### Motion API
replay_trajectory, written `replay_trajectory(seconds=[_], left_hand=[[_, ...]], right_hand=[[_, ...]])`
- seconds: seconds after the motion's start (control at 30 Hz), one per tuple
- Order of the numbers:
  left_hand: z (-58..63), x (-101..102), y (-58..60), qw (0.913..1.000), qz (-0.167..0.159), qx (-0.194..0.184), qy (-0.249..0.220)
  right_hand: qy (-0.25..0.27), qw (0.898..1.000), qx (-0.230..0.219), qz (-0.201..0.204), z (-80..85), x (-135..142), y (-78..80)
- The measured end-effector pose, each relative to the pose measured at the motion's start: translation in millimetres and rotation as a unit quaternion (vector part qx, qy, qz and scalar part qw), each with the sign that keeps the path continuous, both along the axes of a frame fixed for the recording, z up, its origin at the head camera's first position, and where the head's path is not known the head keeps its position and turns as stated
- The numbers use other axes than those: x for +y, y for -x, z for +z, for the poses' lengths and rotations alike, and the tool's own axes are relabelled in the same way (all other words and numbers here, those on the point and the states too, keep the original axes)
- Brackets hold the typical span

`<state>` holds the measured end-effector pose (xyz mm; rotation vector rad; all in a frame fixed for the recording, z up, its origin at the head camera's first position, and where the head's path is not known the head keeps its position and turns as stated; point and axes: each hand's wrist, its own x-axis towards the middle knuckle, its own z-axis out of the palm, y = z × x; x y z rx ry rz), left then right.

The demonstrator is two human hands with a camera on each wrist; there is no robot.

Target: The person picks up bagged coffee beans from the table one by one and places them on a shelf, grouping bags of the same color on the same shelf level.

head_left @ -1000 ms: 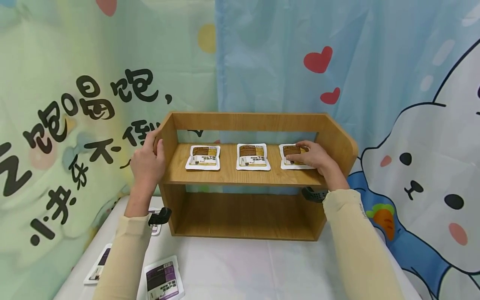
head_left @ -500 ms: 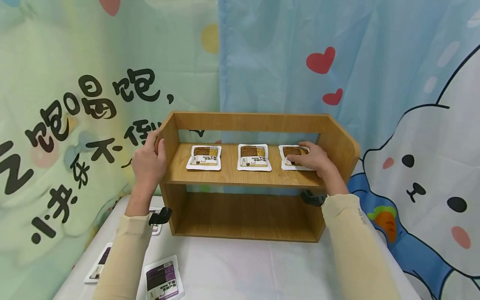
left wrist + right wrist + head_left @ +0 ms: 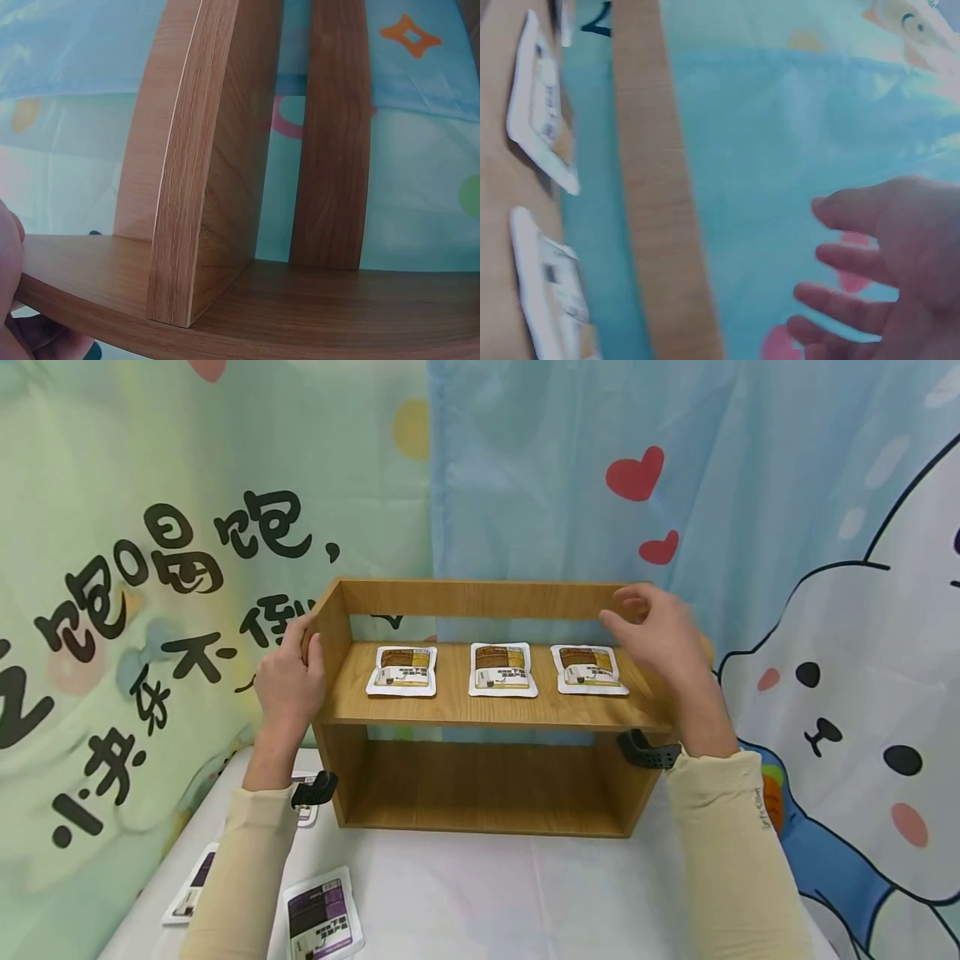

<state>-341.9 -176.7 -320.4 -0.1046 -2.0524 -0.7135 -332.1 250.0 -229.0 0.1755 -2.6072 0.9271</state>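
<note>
A two-tier wooden shelf (image 3: pixel 487 785) stands on the table. On its upper board lie three white pouches with brown-and-yellow labels, face up in a row: a left pouch (image 3: pixel 402 671), a middle pouch (image 3: pixel 502 669) and a right pouch (image 3: pixel 588 670). My left hand (image 3: pixel 291 681) grips the upper part of the shelf's left side panel; the left wrist view has its fingers at the edge of the wood. Raised above and to the right of the right pouch, my right hand (image 3: pixel 663 631) overlaps the right side panel. Its fingers are spread and hold nothing in the right wrist view.
On the white tablecloth (image 3: pixel 450 893) at the left lie purple-labelled pouches: a near one (image 3: pixel 324 917), one by the left sleeve (image 3: pixel 193 887) and one partly hidden behind the left wrist (image 3: pixel 306 814). Printed curtains (image 3: pixel 517 485) hang behind the shelf.
My right hand has let go of the right pouch and moved up and to the right. The left hand keeps its grip on the side panel.
</note>
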Motion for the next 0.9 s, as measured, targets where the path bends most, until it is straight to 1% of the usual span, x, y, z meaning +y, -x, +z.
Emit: replay_trajectory(seconds=[0.07, 0.13, 0.27, 0.37, 0.5, 0.6, 0.77, 0.83, 0.9], left_hand=[[0.8, -0.6, 0.0, 1.0000, 0.000, -0.001, 0.000], [1.4, -1.1, -0.3, 1.0000, 0.001, -0.004, 0.000], [2.7, -1.7, -1.2, 0.9999, 0.003, -0.011, 0.000], [3.2, -1.4, -1.4, 0.9999, 0.000, -0.012, -0.001], [2.8, -0.6, -0.3, 0.9999, -0.003, -0.011, -0.004], [2.2, 0.1, 0.2, 0.9999, -0.005, -0.013, -0.003], [1.2, -2.0, -2.1, 0.9993, -0.018, -0.031, -0.007], [-0.3, -3.8, -6.6, 0.9989, -0.022, -0.039, -0.013], [-3.2, -6.1, -13.7, 0.9984, -0.025, -0.046, -0.022]], right_hand=[[0.013, 0.999, 0.033, -0.003, 7.0, 2.3, -5.0], [0.017, 0.998, 0.062, -0.013, 10.0, 6.1, -8.0], [0.025, 0.992, 0.118, -0.049, 5.0, 16.3, -8.4], [0.038, 0.983, 0.163, -0.080, -5.4, 26.0, -3.6], [0.061, 0.961, 0.253, -0.093, -24.3, 40.4, 6.4], [0.073, 0.946, 0.303, -0.093, -41.5, 48.4, 12.3], [0.092, 0.935, 0.320, -0.119, -68.4, 52.3, 19.6], [0.100, 0.929, 0.329, -0.133, -77.3, 53.0, 22.3], [0.105, 0.923, 0.339, -0.149, -84.8, 53.3, 24.6]])
